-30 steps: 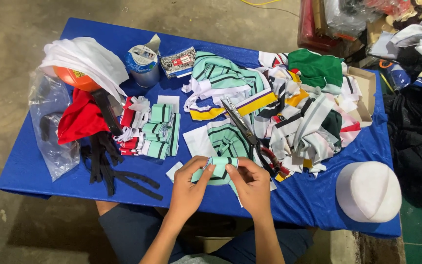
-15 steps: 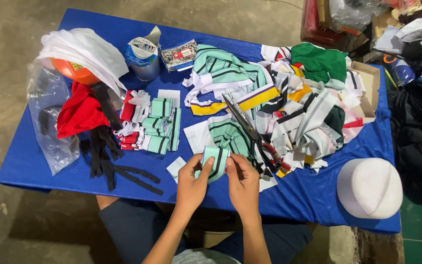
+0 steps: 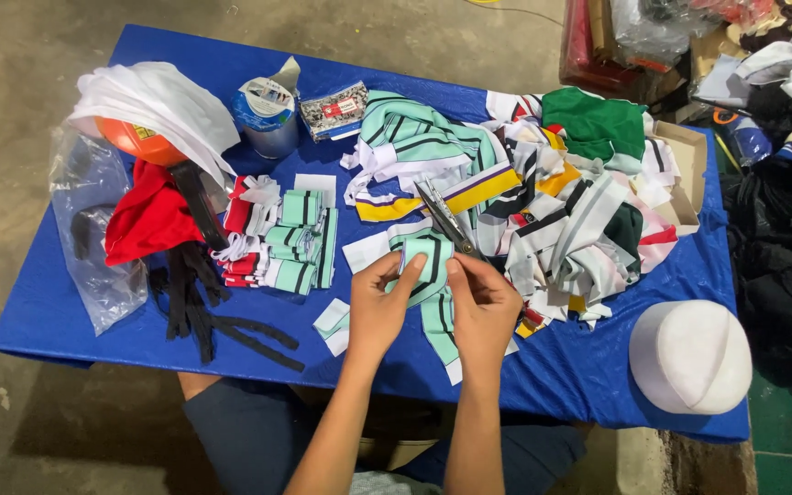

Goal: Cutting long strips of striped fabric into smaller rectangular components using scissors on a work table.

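You have both hands on one small mint-green striped fabric strip point(image 3: 425, 259), held just above the desk point(image 3: 598, 367) near its front edge. Your left hand point(image 3: 379, 307) pinches the strip's left side, thumb and fingers closed on it; your right hand point(image 3: 483, 307) closes its grip on the right side, so the piece is clamped between the two. By the look of it, you are folding or squaring up this piece, and the fold is not finished.

A judgement on the next move: it calls for keeping the edges lined up between both thumbs, then a spot to lay the piece down. The stack of folded striped pieces point(image 3: 291, 243) lies just left of your hands, with bare blue cloth between.

Mind the scissors point(image 3: 446, 220), which lie just beyond your fingers with the blades pointing away. The heap of mixed fabric scraps point(image 3: 561, 211) crowds your right side, and black straps point(image 3: 203, 307) trail near the front edge on the left. Open room is the bare strip in front of the white cap point(image 3: 689, 356).
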